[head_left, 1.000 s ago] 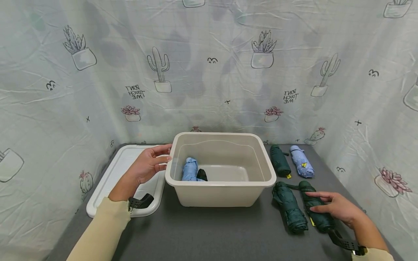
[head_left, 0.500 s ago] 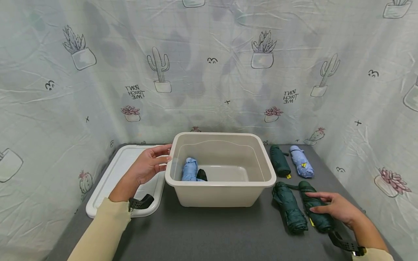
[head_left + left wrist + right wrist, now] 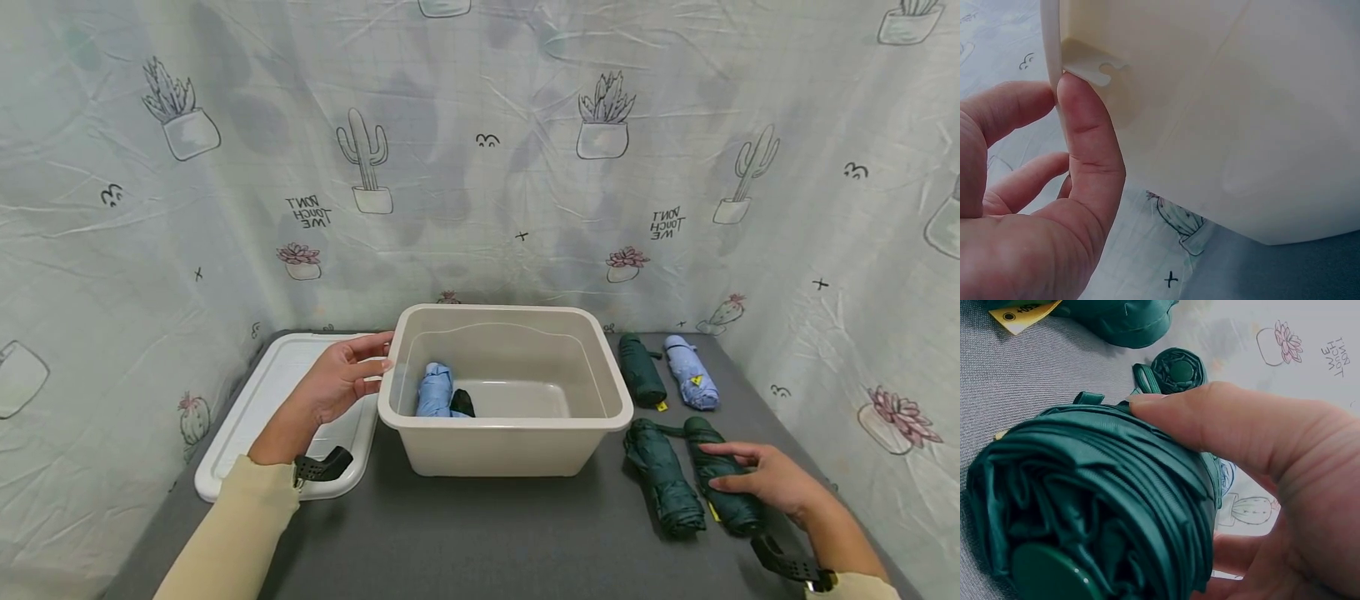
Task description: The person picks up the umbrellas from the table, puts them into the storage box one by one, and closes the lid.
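My left hand (image 3: 341, 379) pinches the left rim of a beige plastic bin (image 3: 491, 450). In the left wrist view the thumb (image 3: 1088, 137) lies on the near side of the rim, with fingers across it. A light blue folded umbrella (image 3: 435, 390) lies inside the bin at its left, beside a small black object (image 3: 462, 403) partly hidden by the front rim. On the right, my right hand (image 3: 776, 479) grips a dark green folded umbrella (image 3: 712, 467), thumb on one side and fingers on the other; it lies on the table. A second green umbrella (image 3: 663, 479) lies just left of it.
Behind these lie another green umbrella (image 3: 641, 371) and a periwinkle-blue umbrella (image 3: 692, 372). A white lid (image 3: 247, 425) lies flat left of the bin, under my left forearm. A cactus-print curtain (image 3: 480, 192) encloses the grey table (image 3: 487, 533) at the back and sides.
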The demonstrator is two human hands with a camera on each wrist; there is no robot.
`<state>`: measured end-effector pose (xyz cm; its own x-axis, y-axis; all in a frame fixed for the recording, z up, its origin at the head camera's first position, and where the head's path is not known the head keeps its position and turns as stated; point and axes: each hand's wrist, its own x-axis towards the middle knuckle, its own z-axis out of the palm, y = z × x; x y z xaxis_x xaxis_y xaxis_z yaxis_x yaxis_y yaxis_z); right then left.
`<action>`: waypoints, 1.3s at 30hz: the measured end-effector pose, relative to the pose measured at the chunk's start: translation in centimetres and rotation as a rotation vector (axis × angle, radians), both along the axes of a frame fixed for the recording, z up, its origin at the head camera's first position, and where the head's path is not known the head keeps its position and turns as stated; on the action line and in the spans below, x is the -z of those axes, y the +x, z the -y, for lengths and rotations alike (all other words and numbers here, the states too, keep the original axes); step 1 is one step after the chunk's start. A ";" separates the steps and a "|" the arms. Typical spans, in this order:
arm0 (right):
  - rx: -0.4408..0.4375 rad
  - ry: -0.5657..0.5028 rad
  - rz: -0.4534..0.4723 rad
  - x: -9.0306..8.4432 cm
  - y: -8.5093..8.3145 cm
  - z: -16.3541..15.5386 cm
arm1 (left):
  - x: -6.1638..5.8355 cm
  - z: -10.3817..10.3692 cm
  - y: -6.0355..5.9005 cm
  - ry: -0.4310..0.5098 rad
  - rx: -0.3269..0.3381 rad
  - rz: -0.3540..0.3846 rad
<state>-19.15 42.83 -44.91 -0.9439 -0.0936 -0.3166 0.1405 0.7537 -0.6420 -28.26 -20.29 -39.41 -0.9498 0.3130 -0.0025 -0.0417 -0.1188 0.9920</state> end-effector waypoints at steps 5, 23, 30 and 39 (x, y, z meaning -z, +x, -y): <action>-0.005 0.004 -0.010 0.0 0.1 0.1 | 0.0 0.0 0.0 0.003 0.001 -0.002; 0.010 0.031 -0.008 0.0 -0.2 0.1 | -0.1 -0.1 0.1 -0.002 -0.005 0.000; 0.005 0.024 -0.044 0.1 -0.1 -0.2 | -0.1 -0.2 0.2 -0.007 -0.005 0.005; 0.035 -0.070 -0.012 0.0 -0.2 0.1 | -0.2 -0.1 0.1 -0.016 -0.005 0.001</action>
<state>-19.39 42.76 -44.90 -0.9508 -0.0825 -0.2987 0.1575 0.7015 -0.6951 -28.20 -20.14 -39.25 -0.9514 0.3077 -0.0086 -0.0425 -0.1034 0.9937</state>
